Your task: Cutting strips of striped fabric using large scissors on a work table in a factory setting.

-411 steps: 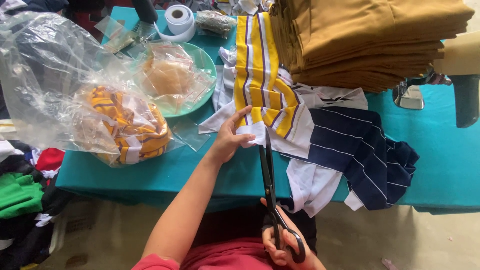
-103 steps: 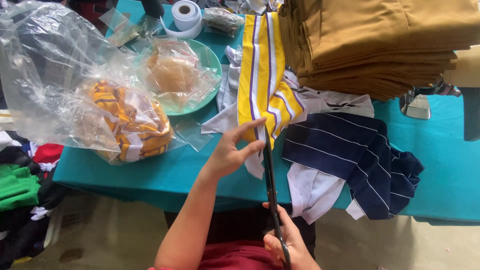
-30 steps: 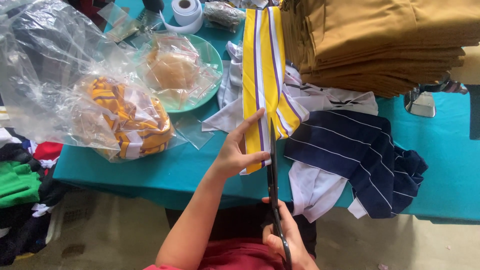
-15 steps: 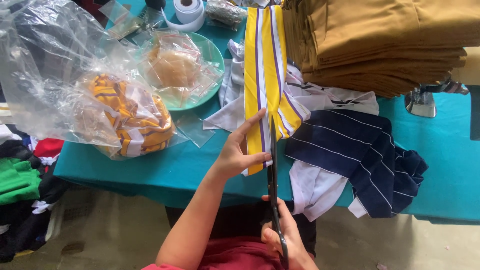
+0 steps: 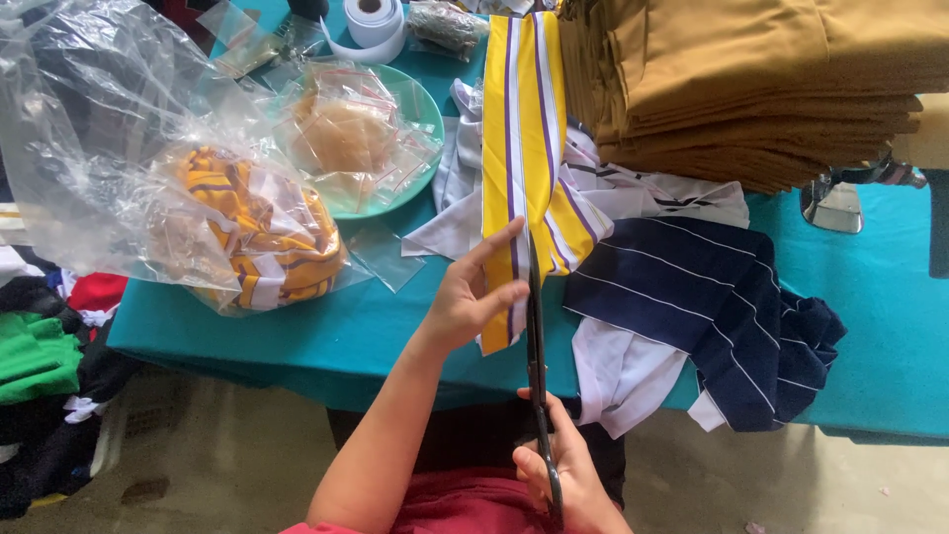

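Observation:
A long yellow fabric strip point(image 5: 522, 148) with white and purple stripes runs from the table's far side toward me. My left hand point(image 5: 473, 294) pinches its near end, thumb on top. My right hand point(image 5: 559, 473) grips the handles of long black scissors point(image 5: 535, 336). Their blades point away from me and lie along the strip's right edge, just beside my left thumb. The strip's near end hangs over the table's front edge.
A navy striped garment point(image 5: 707, 297) and white cloth lie right of the strip. A tall stack of folded tan fabric point(image 5: 751, 89) fills the far right. Left are a clear bag of yellow strips point(image 5: 247, 232), a green plate point(image 5: 420, 99) with small bags, and a tape roll point(image 5: 374, 20).
Over the earlier frames the strip was pulled straighter and nearer. In the last second the scissors edged forward along the strip while my left hand kept its hold.

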